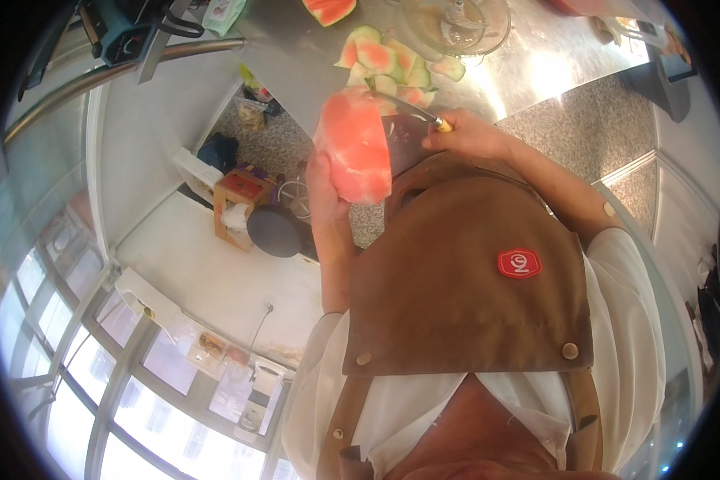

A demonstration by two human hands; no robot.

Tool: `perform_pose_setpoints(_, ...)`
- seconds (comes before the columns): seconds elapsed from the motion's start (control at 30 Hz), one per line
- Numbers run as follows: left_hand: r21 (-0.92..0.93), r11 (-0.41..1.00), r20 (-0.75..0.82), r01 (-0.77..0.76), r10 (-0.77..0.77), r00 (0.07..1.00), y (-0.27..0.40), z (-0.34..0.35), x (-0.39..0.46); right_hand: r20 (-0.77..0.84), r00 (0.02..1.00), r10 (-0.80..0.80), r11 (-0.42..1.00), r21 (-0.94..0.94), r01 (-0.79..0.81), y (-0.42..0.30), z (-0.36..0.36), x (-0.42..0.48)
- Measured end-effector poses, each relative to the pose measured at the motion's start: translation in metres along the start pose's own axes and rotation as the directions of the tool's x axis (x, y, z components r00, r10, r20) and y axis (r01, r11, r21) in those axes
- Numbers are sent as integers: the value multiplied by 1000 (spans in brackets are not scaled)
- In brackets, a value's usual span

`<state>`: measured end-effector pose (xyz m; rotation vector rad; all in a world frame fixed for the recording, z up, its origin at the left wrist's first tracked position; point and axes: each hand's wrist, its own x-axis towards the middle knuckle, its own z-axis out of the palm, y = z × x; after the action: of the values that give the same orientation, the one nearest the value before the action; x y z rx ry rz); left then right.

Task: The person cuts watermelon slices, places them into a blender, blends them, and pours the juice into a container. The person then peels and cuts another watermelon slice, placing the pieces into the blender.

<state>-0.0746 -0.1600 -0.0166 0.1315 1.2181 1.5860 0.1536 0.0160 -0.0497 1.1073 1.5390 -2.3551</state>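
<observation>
My left hand [321, 183] supports a large peeled piece of watermelon [357, 147] from its left side and below, near the front edge of the metal table [276, 36]. My right hand [471, 133] grips the yellow handle of a knife [419, 111]. Its thin blade reaches left to the top of the melon flesh, where the tip is hard to make out. Just beyond lies a heap of cut watermelon rinds [390, 60], green and white with traces of red. Farther back sits another red-fleshed piece of watermelon [330, 9], cut off by the picture's rim.
A round clear bowl [497, 27] stands at the back of the table, beyond the rinds. Below the table on the left are a dark round stool seat [274, 231] and a cardboard box [225, 213]. A metal rail [96, 78] runs along the upper left.
</observation>
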Motion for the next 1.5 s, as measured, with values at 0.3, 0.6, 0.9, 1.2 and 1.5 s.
perform_pose_setpoints(0.3, -27, 998, -4, 60, -60, 998, -6, -20, -5, 86, 992, 97, 995, 29, -99, -13, -5, -9)
perform_pose_setpoints(0.6, -10, 999, -4, 33, -34, 999, -6, -21, -5, -70, 993, 100, 995, 34, -97, 27, -2, 2)
perform_pose_setpoints(0.9, -21, 993, -87, 113, -115, 990, -17, -28, -8, -171, 848, -501, 664, -705, 250, 1, 16, 14)
perform_pose_setpoints(1.2, 30, 995, 16, 90, -90, 996, -8, -7, -14, -90, 934, -345, 809, -532, 248, -14, 12, 9)
perform_pose_setpoints(1.5, 8, 995, 34, 97, -97, 995, -7, -6, -17, -193, 894, -405, 733, -653, 191, 8, -1, 21)
